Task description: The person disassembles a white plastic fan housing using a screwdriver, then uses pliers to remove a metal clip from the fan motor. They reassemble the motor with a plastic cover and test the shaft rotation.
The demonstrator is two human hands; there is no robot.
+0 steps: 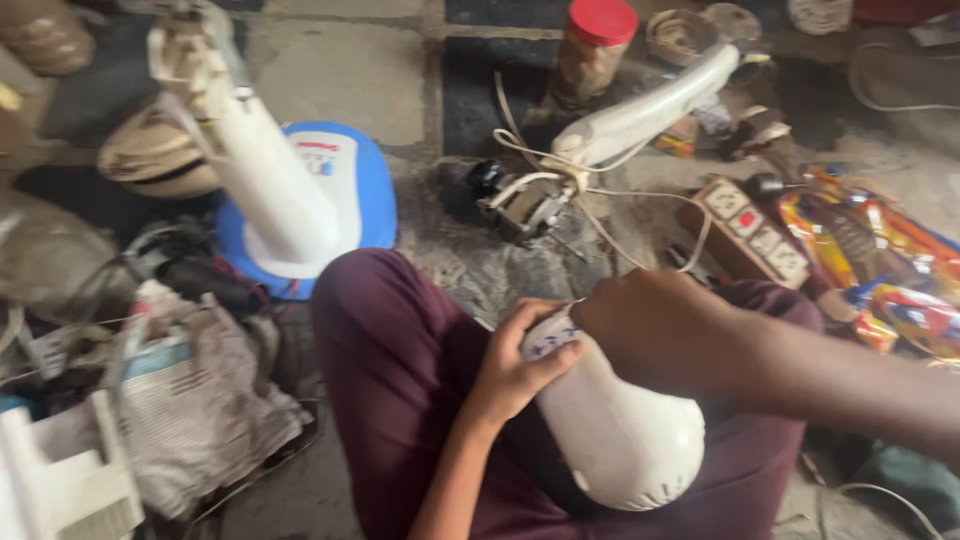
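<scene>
White plastic housing point(615, 425), rounded and bulb-shaped, lies across the person's lap on maroon trousers point(400, 360). The left hand point(515, 365) has its grip clasped round the narrow upper end; the right hand point(650, 325) is closed over the same end from above. Bare floor point(340, 75) lies open only far ahead. Close in front crowd a blue-and-white appliance base point(340, 205), a motor with loose wires point(530, 205) and a socket strip point(755, 232); crumpled newspaper point(190, 400) hems the left.
</scene>
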